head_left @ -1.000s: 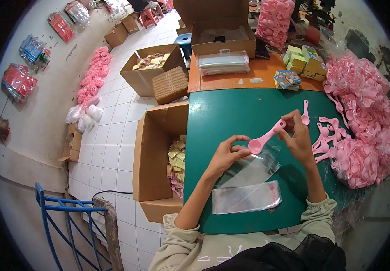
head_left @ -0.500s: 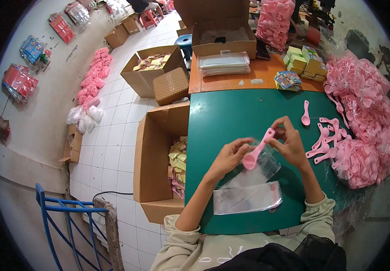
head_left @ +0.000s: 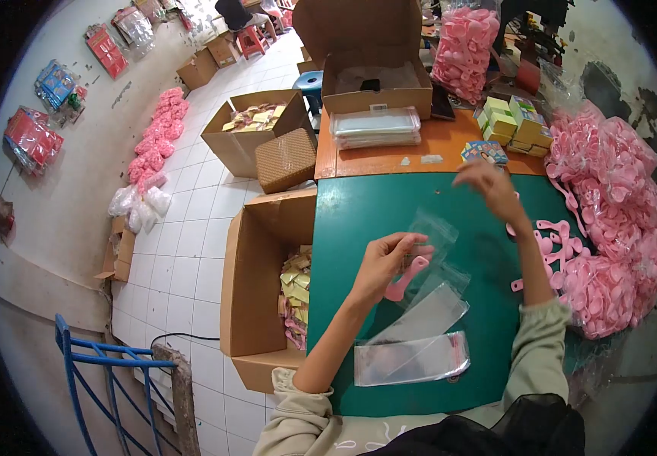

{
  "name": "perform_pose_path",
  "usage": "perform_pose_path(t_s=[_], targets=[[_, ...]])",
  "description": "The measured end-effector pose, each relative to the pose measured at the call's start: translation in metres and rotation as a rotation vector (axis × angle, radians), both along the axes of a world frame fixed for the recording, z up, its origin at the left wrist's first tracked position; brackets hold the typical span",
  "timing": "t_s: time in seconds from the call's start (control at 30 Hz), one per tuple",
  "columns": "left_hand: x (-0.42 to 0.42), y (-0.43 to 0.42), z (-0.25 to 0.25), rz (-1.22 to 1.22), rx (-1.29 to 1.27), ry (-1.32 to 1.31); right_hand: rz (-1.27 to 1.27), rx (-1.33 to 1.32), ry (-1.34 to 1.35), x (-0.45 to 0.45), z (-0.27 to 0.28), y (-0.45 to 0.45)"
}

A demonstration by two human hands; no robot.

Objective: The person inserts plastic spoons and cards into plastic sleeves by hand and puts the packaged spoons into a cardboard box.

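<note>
Setting: a small packing workshop, viewed from my seat.
Work surface: my desk (head_left: 359, 213), bearing flat clear sleeves (head_left: 412, 361) and loose pink spoons (head_left: 545, 247).
Bulk stock, my right: heaped bags of spoons (head_left: 609, 167).
Cartons, my left: two open boxes (head_left: 258, 258) (head_left: 241, 148) of yellowish and pink pieces.
Wall: chipped plaster (head_left: 55, 251), hung with packaged goods (head_left: 106, 52).
Underfoot: white floor tiles (head_left: 191, 251).

Two hands, left (head_left: 391, 267) and right (head_left: 492, 190). Just one pink spoon (head_left: 400, 290) in the left; several loose spoons (head_left: 564, 247) at right, too overlapped to count. Two desks, green (head_left: 343, 220) and orange (head_left: 374, 163). Two filled open cartons left of center, lower (head_left: 256, 281) and upper (head_left: 229, 150). Two stools toward upper left, blue (head_left: 309, 82) and red (head_left: 252, 41). At top, one seated person (head_left: 233, 14).
</note>
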State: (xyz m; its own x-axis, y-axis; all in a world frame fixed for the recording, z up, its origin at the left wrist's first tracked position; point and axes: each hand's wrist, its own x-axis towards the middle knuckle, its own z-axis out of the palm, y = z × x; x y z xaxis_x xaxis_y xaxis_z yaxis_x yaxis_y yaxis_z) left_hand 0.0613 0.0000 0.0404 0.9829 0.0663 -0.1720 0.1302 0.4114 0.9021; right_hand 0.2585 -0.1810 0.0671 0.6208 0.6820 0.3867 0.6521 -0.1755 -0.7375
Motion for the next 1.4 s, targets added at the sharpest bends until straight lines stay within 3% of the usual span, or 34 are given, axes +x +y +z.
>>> perform_pose_path(t_s=[0.1,0.17,0.27,0.4,0.5,0.6,0.7,0.77,0.83,0.9,1.03,1.13,1.33,1.4], targets=[[-0.004,0.004,-0.003,0.024,-0.001,-0.005,-0.551,-0.235,-0.397,0.101,-0.036,-0.019],[-0.006,0.006,-0.001,0.024,0.004,-0.016,-0.562,-0.503,-0.174,0.133,-0.047,-0.029],[-0.007,0.006,0.004,0.014,-0.03,-0.009,-0.664,-0.253,-0.028,0.163,-0.081,-0.042],[-0.007,0.0,0.006,-0.018,-0.03,-0.009,-0.811,-0.292,-0.203,0.177,-0.097,-0.052],[-0.008,-0.002,0.003,-0.05,-0.011,-0.032,-0.854,-0.336,0.049,0.17,-0.08,-0.063],[-0.011,-0.001,0.007,-0.058,0.004,-0.021,-0.958,-0.265,-0.167,0.159,-0.078,-0.068],[-0.015,0.0,0.006,-0.05,-0.01,-0.028,-0.792,-0.18,-0.219,0.127,-0.055,-0.068],[-0.015,0.0,0.002,-0.049,-0.022,-0.05,-0.528,-0.076,-0.215,0.047,-0.008,-0.048],[-0.015,-0.001,0.004,-0.036,-0.049,-0.047,-0.197,0.153,0.244,-0.031,0.028,-0.037],[-0.016,-0.004,0.003,-0.034,-0.038,-0.053,-0.188,0.172,0.232,-0.09,0.045,-0.03],[-0.018,-0.008,0.006,-0.043,0.01,-0.032,-0.142,-0.041,0.012,-0.132,0.06,-0.035],[-0.025,-0.008,0.01,-0.072,0.001,-0.021,-0.137,-0.066,0.029,-0.138,0.065,-0.038],[-0.032,-0.01,0.018,-0.09,0.03,-0.085,-0.272,0.166,0.218,-0.147,0.064,-0.036],[-0.031,-0.01,0.018,-0.085,0.038,-0.086,-0.206,0.056,0.055,-0.148,0.061,-0.038]])
